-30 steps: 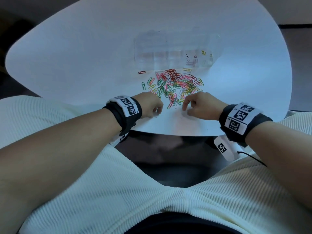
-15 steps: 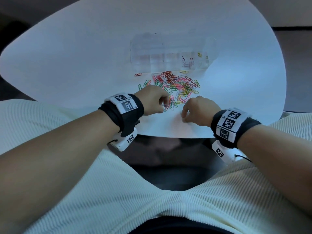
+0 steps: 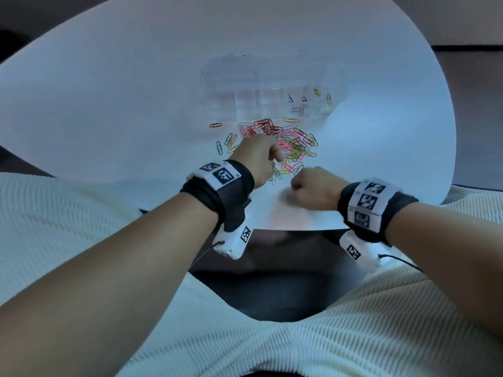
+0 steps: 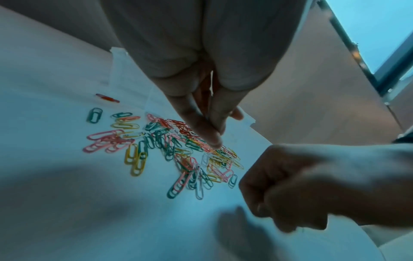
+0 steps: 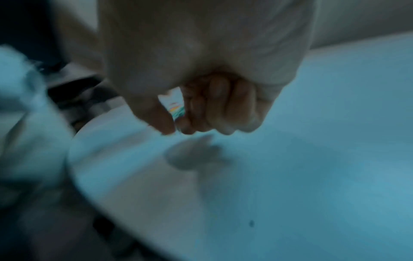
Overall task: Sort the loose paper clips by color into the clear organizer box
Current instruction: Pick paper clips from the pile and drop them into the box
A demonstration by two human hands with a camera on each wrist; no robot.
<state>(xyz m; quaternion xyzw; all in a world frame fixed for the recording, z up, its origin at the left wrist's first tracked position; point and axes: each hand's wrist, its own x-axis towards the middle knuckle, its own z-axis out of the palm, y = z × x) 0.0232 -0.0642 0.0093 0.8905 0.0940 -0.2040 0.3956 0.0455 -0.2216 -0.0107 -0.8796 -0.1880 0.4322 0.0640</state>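
So the paper clips (image 3: 283, 144) are mostly one mixed pile just ahead of my hands, with the clear box (image 3: 272, 91) right behind it holding only a few clips at its right end. Since a second ago my left hand (image 3: 257, 161) has moved up over the near edge of the pile, fingers (image 4: 201, 127) bunched and pointing down into the clips; can't tell if it's pinching one. My right hand (image 3: 315, 189) pulled back toward me, curled, too blurry to see a clip. I'd say sorting has barely started.
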